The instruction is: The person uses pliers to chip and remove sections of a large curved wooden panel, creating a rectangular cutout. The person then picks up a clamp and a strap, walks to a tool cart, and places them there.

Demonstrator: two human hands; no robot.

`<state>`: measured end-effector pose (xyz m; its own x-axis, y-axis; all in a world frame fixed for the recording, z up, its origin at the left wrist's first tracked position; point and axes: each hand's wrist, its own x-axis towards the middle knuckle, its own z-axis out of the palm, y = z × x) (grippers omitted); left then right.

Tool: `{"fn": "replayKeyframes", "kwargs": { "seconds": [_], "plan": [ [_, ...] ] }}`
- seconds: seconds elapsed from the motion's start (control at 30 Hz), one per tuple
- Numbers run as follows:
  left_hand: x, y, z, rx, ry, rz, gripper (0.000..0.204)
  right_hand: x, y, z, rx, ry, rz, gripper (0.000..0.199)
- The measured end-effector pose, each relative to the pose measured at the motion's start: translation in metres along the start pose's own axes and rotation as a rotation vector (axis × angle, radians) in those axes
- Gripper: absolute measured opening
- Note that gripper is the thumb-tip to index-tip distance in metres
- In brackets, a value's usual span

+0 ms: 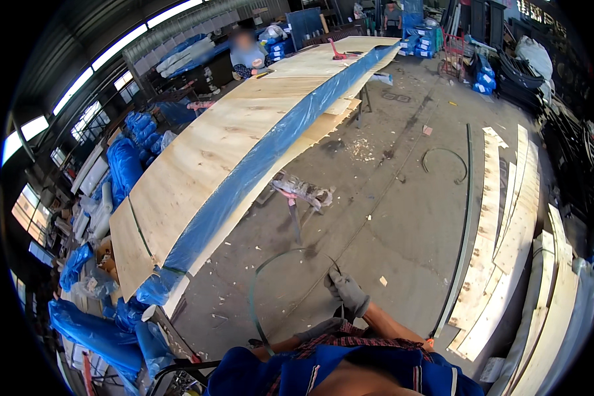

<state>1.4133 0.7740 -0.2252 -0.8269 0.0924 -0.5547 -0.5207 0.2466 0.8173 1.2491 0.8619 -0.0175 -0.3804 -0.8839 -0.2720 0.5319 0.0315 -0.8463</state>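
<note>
A dark green strapping band (pixel 254 290) is gripped in the gloved right hand (pixel 348 294) at lower centre, curving left to the left hand (pixel 320 328), whose grip cannot be told. It is best kept taut and untwisted beside the plywood stack (pixel 198 165).

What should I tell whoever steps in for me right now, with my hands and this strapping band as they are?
Right hand, in a grey work glove, is shut on the thin dark green strapping band, gripping it near its free end.
Left hand, also gloved in grey, is low by the body; whether it grips anything cannot be told.
The band arcs loose over the concrete floor, down toward the person's waist.
The long stack of pale plywood sheets with blue plastic wrap lies to the left, one green strap already around its near end.
Done: that near strap. Left: the loose band is not around the stack.
</note>
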Motion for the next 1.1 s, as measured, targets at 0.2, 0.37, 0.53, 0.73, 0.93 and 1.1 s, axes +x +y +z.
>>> {"fn": "replayKeyframes", "kwargs": {
  "seconds": [0.2, 0.37, 0.53, 0.73, 0.93, 1.1],
  "plan": [
    [0.041, 0.019, -0.081, -0.266, 0.156, -0.141, 0.051, 0.065, -0.044, -0.079, -0.206, 0.144, -0.155, 0.048],
    [0.075, 0.063, -0.14, 0.071, 0.331, -0.081, 0.062, 0.12, -0.065, -0.123, -0.178, 0.088, -0.025, 0.043],
    [0.099, 0.019, -0.123, 0.155, 0.508, -0.342, 0.062, 0.183, -0.094, -0.15, -0.227, -0.096, 0.149, 0.043],
    [0.121, -0.011, -0.099, 0.148, 0.676, -0.621, 0.062, 0.254, -0.118, -0.19, -0.176, -0.249, 0.134, 0.038],
    [0.172, -0.003, -0.107, 0.137, 0.758, -0.78, 0.061, 0.333, -0.185, -0.258, 0.234, -0.164, 0.638, 0.038],
    [0.235, 0.045, -0.146, 0.243, 0.863, -0.819, 0.055, 0.421, -0.227, -0.375, 0.605, -0.258, 0.684, 0.032]
  ]
}}
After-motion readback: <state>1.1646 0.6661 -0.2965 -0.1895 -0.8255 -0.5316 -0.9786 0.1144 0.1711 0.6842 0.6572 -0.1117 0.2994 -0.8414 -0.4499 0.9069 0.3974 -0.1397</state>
